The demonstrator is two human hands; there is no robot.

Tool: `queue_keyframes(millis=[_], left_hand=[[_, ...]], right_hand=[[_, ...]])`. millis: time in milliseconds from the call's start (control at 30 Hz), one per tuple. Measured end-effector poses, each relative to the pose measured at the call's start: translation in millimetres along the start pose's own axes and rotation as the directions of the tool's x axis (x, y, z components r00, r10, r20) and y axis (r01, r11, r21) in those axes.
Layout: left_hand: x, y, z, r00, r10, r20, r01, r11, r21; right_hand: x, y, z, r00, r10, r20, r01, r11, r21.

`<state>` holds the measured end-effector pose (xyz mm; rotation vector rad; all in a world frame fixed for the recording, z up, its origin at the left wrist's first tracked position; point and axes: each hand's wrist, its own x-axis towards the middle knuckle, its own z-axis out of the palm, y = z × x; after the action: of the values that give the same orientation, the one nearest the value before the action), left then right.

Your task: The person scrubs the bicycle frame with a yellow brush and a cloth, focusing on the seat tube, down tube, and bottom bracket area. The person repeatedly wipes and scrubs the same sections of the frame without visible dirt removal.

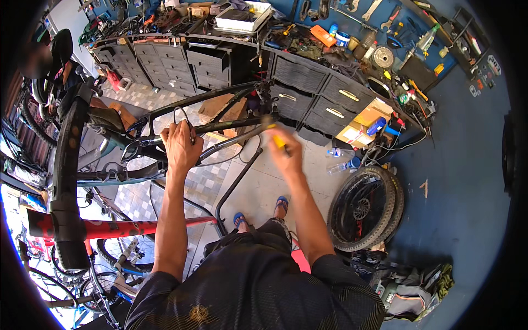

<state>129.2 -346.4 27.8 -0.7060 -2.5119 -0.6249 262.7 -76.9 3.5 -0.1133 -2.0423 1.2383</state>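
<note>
A dark bicycle frame (220, 125) lies across in front of me, its tubes running from the left toward the drawers. My left hand (181, 147) is closed over the frame, with fingers curled on a tube and a thin dark cable looping beside them. My right hand (285, 154) is closed around a yellow-handled tool (279, 141), close to the frame's right end. Motion smears the tool's brownish tip, so its kind cannot be told. A dark clump of parts (265, 91) sits at the frame's far right end.
Black drawers (300, 74) stand beyond the frame under a tool-strewn bench. Two bicycle wheels (360, 209) lean at the right, near plastic bottles (345, 165) and bags (410, 297). A thick black stand arm (69, 165) and a red tube (132, 227) stand left. Cardboard (223, 110) lies below.
</note>
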Motion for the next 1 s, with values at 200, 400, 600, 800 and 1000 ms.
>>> queue_keyframes(millis=[200, 400, 600, 800, 1000], left_hand=[[5, -1, 4, 0.998, 0.025, -0.053, -0.024, 1.000, 0.007], [6, -4, 4, 0.997, 0.044, -0.066, -0.044, 0.999, -0.006], [8, -3, 7, 0.999, 0.020, -0.037, -0.019, 1.000, 0.019], [6, -3, 5, 0.998, 0.041, -0.045, -0.041, 0.999, 0.002], [8, -4, 8, 0.998, 0.027, -0.055, -0.026, 0.999, 0.028]], right_hand=[[7, 31, -18, 0.991, -0.002, -0.133, 0.008, 0.999, 0.044], [6, 63, -17, 0.868, 0.318, -0.381, -0.285, 0.948, 0.142], [-32, 78, 14, 0.934, 0.269, -0.235, -0.176, 0.919, 0.354], [-59, 80, 25, 0.938, 0.304, -0.169, -0.240, 0.917, 0.317], [-37, 78, 23, 0.936, 0.349, -0.039, -0.336, 0.924, 0.184]])
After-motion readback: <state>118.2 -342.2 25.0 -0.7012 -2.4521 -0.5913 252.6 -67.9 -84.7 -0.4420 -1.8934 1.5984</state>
